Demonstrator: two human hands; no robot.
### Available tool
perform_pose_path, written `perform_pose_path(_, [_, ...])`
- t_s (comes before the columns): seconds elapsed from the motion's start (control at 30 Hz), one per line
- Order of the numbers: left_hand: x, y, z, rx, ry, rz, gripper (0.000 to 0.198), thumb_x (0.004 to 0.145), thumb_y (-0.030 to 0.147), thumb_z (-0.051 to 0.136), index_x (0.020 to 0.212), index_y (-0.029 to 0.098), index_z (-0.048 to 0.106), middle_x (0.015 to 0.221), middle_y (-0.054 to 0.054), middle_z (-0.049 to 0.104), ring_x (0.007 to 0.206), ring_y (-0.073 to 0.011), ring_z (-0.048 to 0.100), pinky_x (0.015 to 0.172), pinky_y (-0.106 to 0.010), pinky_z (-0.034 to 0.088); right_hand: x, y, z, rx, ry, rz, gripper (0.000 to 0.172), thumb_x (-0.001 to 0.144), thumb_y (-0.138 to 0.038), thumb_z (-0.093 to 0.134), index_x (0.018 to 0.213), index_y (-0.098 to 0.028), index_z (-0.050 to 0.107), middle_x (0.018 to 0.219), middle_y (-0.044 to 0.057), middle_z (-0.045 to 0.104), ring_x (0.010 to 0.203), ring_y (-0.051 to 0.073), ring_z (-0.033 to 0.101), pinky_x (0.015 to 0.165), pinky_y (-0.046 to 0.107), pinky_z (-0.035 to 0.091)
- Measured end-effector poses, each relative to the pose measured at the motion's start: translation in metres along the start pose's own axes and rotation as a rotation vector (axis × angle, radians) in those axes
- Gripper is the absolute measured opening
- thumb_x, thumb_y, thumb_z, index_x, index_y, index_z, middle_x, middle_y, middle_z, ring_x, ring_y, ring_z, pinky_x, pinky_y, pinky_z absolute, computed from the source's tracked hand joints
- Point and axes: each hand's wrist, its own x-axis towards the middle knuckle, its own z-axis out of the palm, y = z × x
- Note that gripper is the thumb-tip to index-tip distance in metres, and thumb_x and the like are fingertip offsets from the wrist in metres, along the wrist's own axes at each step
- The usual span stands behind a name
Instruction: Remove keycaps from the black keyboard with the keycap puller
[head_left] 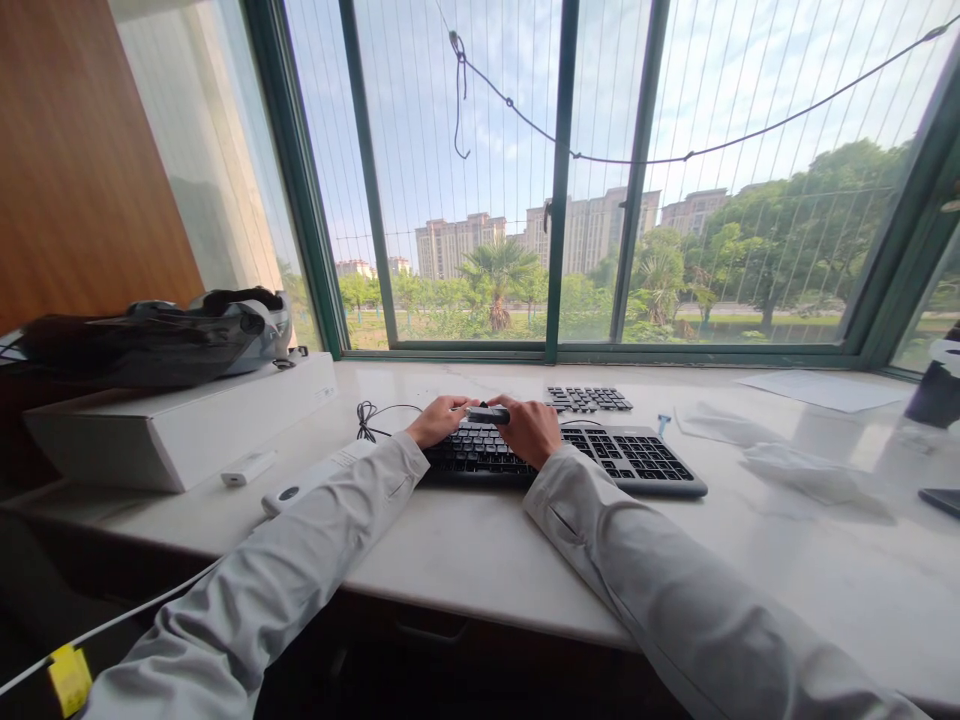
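A dark keyboard (637,458) lies on the pale marble sill (465,550) in front of the window. Both my hands rest over its left half. My left hand (439,420) and my right hand (531,430) together pinch a small grey bar-shaped object (487,413) just above the keys, one hand at each end. Fingers of both hands are curled closed round it. A loose block of dark keys (589,399) sits behind the keyboard, near the glass. Grey sleeves cover both my arms.
A long white box (180,430) with a dark bag (142,340) on it stands at the left. A white remote-like device (307,482), a small white stick (247,467) and a black cable (369,418) lie near it. Crumpled plastic (802,468) and paper (825,388) lie right.
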Motion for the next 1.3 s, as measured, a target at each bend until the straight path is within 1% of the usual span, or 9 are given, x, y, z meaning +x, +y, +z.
perform_pose_path(0.2, [-0.001, 0.000, 0.002, -0.055, -0.051, -0.043, 0.041, 0.082, 0.051, 0.050, 0.076, 0.012, 0.064, 0.049, 0.005, 0.037, 0.045, -0.0082, 0.032, 0.043, -0.022, 0.026, 0.001, 0.002, 0.003, -0.003, 0.014, -0.049, 0.039, 0.091, -0.040, 0.042, 0.127, -0.036, 0.055, 0.090, 0.005, 0.072, 0.086, 0.022, 0.066, 0.075, 0.031, 0.042])
perform_pose_path(0.33, [-0.002, 0.002, 0.000, -0.049, -0.047, -0.056, 0.039, 0.083, 0.045, 0.050, 0.086, 0.011, 0.068, 0.051, 0.003, 0.047, 0.043, -0.0073, 0.035, 0.041, -0.020, 0.029, 0.002, 0.002, 0.004, -0.009, 0.012, -0.042, 0.039, 0.091, -0.036, 0.043, 0.128, -0.036, 0.055, 0.092, 0.005, 0.072, 0.088, 0.021, 0.066, 0.076, 0.030, 0.042])
perform_pose_path(0.43, [-0.005, 0.006, -0.001, -0.050, -0.005, -0.029, 0.039, 0.080, 0.035, 0.054, 0.111, 0.014, 0.065, 0.082, -0.004, 0.066, 0.041, -0.0044, 0.040, 0.040, -0.019, 0.033, 0.003, 0.003, 0.005, -0.013, 0.019, -0.037, 0.040, 0.088, -0.033, 0.048, 0.127, -0.036, 0.055, 0.092, 0.005, 0.072, 0.088, 0.021, 0.066, 0.075, 0.029, 0.042])
perform_pose_path(0.5, [-0.007, 0.009, -0.002, -0.053, 0.015, 0.009, 0.044, 0.078, 0.029, 0.057, 0.120, 0.018, 0.062, 0.101, -0.007, 0.067, 0.040, -0.0027, 0.042, 0.039, -0.019, 0.035, 0.003, 0.003, 0.006, -0.002, 0.037, -0.019, 0.037, 0.088, -0.036, 0.048, 0.124, -0.036, 0.057, 0.091, 0.004, 0.072, 0.087, 0.022, 0.066, 0.073, 0.030, 0.042])
perform_pose_path(0.7, [-0.010, 0.013, 0.000, 0.020, 0.100, 0.042, 0.033, 0.078, 0.035, 0.062, 0.100, 0.013, 0.073, 0.062, -0.002, 0.063, 0.036, -0.0063, 0.041, 0.034, -0.019, 0.030, 0.002, 0.005, 0.006, 0.077, 0.052, -0.001, 0.036, 0.091, -0.047, 0.042, 0.117, -0.034, 0.063, 0.090, 0.005, 0.072, 0.085, 0.021, 0.066, 0.072, 0.028, 0.041])
perform_pose_path(0.93, [-0.006, 0.008, -0.002, 0.049, 0.205, 0.084, 0.031, 0.076, 0.039, 0.066, 0.090, 0.013, 0.076, 0.055, -0.001, 0.061, 0.036, -0.0073, 0.041, 0.036, -0.021, 0.031, 0.001, 0.003, 0.006, 0.080, 0.041, 0.024, 0.035, 0.091, -0.048, 0.044, 0.112, -0.033, 0.066, 0.093, 0.004, 0.073, 0.090, 0.020, 0.066, 0.073, 0.026, 0.040])
perform_pose_path(1.03, [-0.005, 0.008, -0.003, 0.092, 0.219, 0.141, 0.027, 0.074, 0.036, 0.068, 0.089, 0.014, 0.077, 0.058, -0.002, 0.065, 0.041, -0.0088, 0.047, 0.043, -0.022, 0.037, 0.001, 0.004, 0.008, 0.042, 0.036, -0.008, 0.032, 0.090, -0.045, 0.045, 0.111, -0.034, 0.067, 0.095, 0.003, 0.073, 0.091, 0.020, 0.066, 0.074, 0.026, 0.040])
perform_pose_path(1.17, [-0.006, 0.006, -0.004, 0.143, 0.217, 0.233, 0.020, 0.075, 0.031, 0.068, 0.087, 0.018, 0.077, 0.079, -0.004, 0.073, 0.066, -0.0145, 0.062, 0.060, -0.023, 0.046, 0.000, 0.006, 0.008, -0.009, 0.031, -0.065, 0.032, 0.088, -0.037, 0.048, 0.116, -0.036, 0.064, 0.098, 0.001, 0.073, 0.092, 0.019, 0.066, 0.076, 0.026, 0.041])
perform_pose_path(1.3, [-0.007, 0.000, -0.006, 0.253, 0.214, 0.238, 0.023, 0.077, 0.038, 0.067, 0.090, 0.022, 0.075, 0.086, -0.003, 0.074, 0.075, -0.0161, 0.065, 0.067, -0.024, 0.046, -0.002, 0.014, 0.000, -0.109, 0.024, -0.004, 0.034, 0.087, -0.033, 0.047, 0.116, -0.034, 0.065, 0.095, 0.004, 0.073, 0.089, 0.021, 0.066, 0.076, 0.029, 0.042])
